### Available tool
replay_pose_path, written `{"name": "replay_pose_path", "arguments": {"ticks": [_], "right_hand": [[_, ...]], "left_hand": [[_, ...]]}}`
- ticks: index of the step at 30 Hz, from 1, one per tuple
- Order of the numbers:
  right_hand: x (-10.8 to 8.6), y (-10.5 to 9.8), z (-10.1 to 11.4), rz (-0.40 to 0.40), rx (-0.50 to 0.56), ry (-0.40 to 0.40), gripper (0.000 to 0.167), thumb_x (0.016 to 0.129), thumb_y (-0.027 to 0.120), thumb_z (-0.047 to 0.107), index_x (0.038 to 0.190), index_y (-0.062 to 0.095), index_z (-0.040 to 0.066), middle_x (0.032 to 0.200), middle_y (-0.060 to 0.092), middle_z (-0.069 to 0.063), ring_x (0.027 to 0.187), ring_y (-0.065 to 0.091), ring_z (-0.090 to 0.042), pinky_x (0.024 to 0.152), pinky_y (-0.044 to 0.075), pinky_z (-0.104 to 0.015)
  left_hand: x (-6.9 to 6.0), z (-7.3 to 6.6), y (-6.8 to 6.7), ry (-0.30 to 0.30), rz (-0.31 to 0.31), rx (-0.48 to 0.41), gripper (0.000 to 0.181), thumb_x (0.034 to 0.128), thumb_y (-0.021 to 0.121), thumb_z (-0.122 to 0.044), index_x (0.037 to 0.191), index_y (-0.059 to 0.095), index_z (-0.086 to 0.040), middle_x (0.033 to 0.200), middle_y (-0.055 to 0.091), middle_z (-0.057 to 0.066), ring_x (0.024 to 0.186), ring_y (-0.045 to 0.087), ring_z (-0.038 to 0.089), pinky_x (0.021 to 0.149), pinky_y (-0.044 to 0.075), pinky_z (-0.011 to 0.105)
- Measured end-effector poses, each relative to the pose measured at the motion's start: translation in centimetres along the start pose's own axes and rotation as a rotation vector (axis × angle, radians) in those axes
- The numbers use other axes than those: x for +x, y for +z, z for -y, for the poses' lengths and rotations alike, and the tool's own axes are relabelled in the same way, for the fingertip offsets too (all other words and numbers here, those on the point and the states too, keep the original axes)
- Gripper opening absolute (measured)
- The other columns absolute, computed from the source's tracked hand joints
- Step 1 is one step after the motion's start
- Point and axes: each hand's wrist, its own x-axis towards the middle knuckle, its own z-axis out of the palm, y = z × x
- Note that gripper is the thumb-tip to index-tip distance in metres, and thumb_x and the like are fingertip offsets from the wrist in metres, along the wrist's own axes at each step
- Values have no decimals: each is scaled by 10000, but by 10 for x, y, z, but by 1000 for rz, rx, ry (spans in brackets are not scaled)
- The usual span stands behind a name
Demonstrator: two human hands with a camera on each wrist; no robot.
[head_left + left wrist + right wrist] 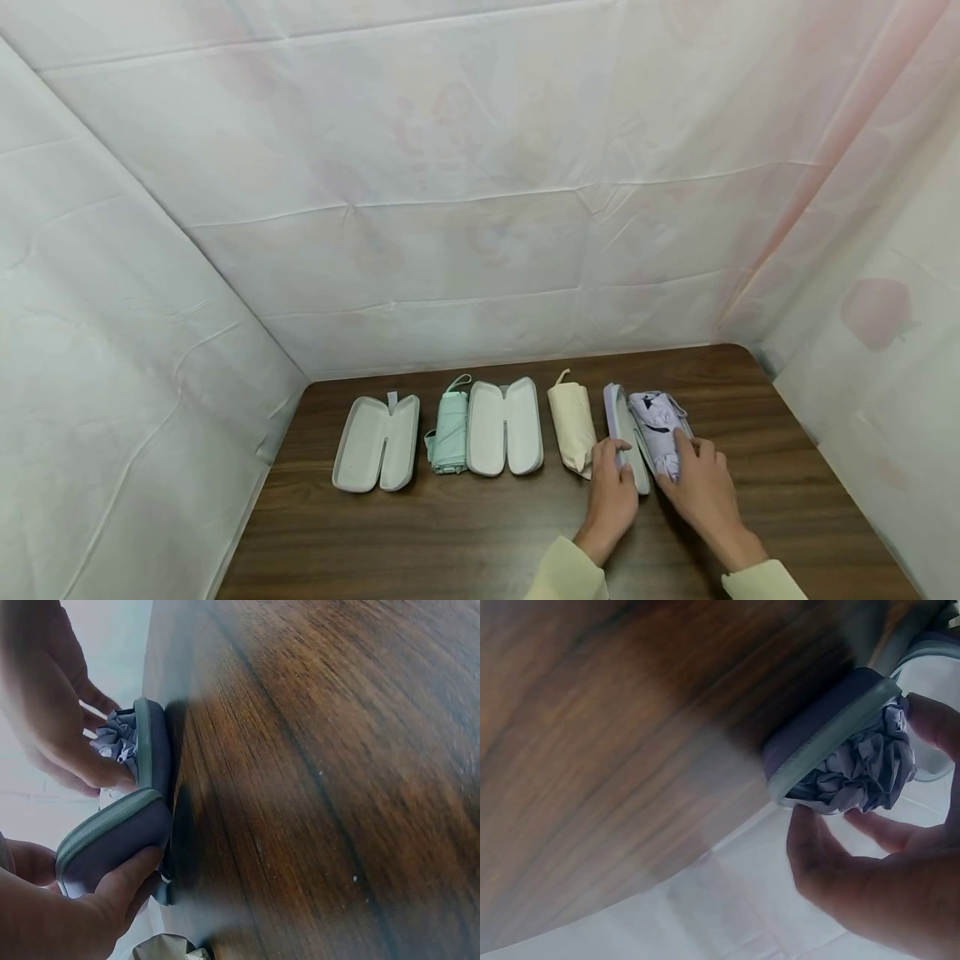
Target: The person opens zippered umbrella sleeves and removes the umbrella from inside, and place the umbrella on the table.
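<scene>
A lavender zip case (619,417) stands unfolded at the right of the table, its lid half tilted up. My left hand (613,496) grips that lid half by its near end, thumb on one side and fingers on the other. In the other half (821,727) lies a folded purple umbrella (656,421) with dark marks, its crumpled end showing in the right wrist view. Across this end, my right hand (703,492) pinches the umbrella between thumb and fingers. Part of the case's right half is hidden under the umbrella and hand.
Left of the lavender case lies a cream folded umbrella (572,425). Farther left are an unfolded pale case (505,427), a mint folded umbrella (451,433) and another unfolded pale case (377,443). Pale cloth (465,267) hangs behind the wooden table (420,542).
</scene>
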Motion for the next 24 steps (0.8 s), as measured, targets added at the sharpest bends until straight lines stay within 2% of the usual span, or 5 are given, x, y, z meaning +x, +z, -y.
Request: {"name": "replay_pose_path", "arguments": {"ticks": [4, 8, 14, 18, 24], "right_hand": [[2, 1, 1, -23, 1, 34, 869, 766, 883, 176, 1430, 448, -179, 1143, 492, -464, 970, 528, -645, 719, 480, -691], [6, 1, 3, 16, 6, 100, 874, 770, 885, 205, 1385, 418, -204, 1086, 457, -459, 941, 513, -639, 687, 473, -668], [10, 2, 6, 66, 7, 173, 797, 778, 864, 210, 1245, 415, -255, 1066, 433, -449, 956, 495, -637, 725, 454, -657], [12, 2, 9, 52, 20, 185, 724, 758, 862, 186, 1144, 422, -240, 1031, 435, -441, 930, 511, -643, 721, 458, -669], [13, 2, 10, 0, 43, 160, 651, 726, 855, 136, 1053, 419, -221, 952, 438, -425, 807, 558, -634, 665, 483, -674]], "left_hand": [[0, 0, 0, -6, 4, -9, 317, 955, 550, 90, 1183, 634, -113, 1308, 555, 39, 1260, 562, 194, 1017, 498, 339], [0, 1, 1, -21, 7, -20, 318, 957, 546, 86, 1185, 635, -117, 1326, 552, 41, 1262, 560, 191, 1008, 498, 331], [-1, 1, 1, -11, -2, -13, 320, 942, 546, 87, 1184, 636, -102, 1313, 555, 42, 1260, 569, 203, 1012, 502, 336], [-1, 2, 1, 5, -8, -10, 323, 934, 545, 96, 1183, 636, -88, 1303, 556, 47, 1261, 570, 211, 1021, 500, 341], [-1, 1, 1, 13, -13, -1, 322, 932, 557, 93, 1181, 638, -96, 1305, 559, 55, 1243, 571, 198, 997, 506, 329]]}}
